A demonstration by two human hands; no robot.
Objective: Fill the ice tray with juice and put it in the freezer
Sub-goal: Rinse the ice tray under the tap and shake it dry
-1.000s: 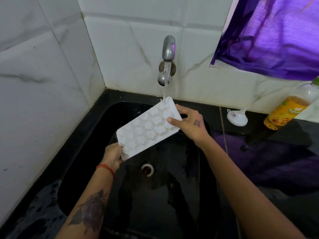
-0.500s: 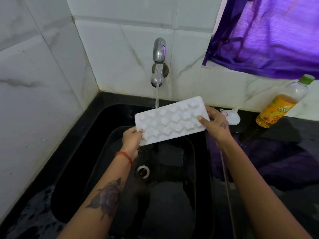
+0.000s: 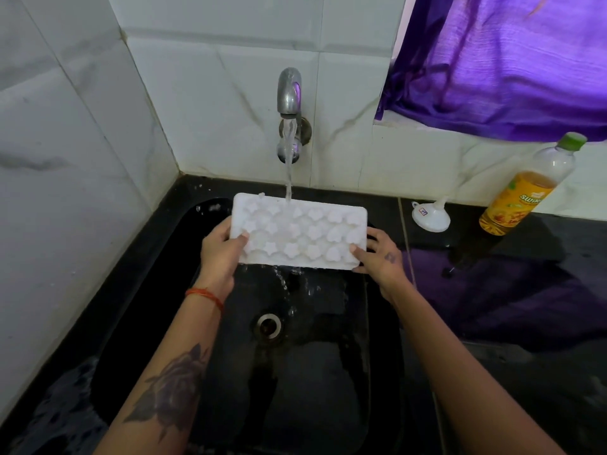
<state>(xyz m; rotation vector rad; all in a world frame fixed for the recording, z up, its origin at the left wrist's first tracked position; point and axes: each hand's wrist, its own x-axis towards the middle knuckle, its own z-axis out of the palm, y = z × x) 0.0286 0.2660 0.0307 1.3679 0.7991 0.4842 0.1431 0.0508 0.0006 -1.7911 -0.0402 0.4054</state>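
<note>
A white ice tray with star and heart shaped cells is held level over the black sink, under the running tap. Water falls onto the tray's far edge and spills off its near edge into the basin. My left hand grips the tray's left end, thumb on top. My right hand grips its right end. A juice bottle with orange liquid and a green cap leans against the wall on the counter at the right.
A small white funnel lies on the black counter between the sink and the bottle. A purple curtain hangs at the upper right. The drain sits in the middle of the basin. White marble tiles close the left and back.
The tray has swung from a steep tilt to level and now sits squarely under the stream. My left hand rose to the tray's left end, and water now splashes off the tray.
</note>
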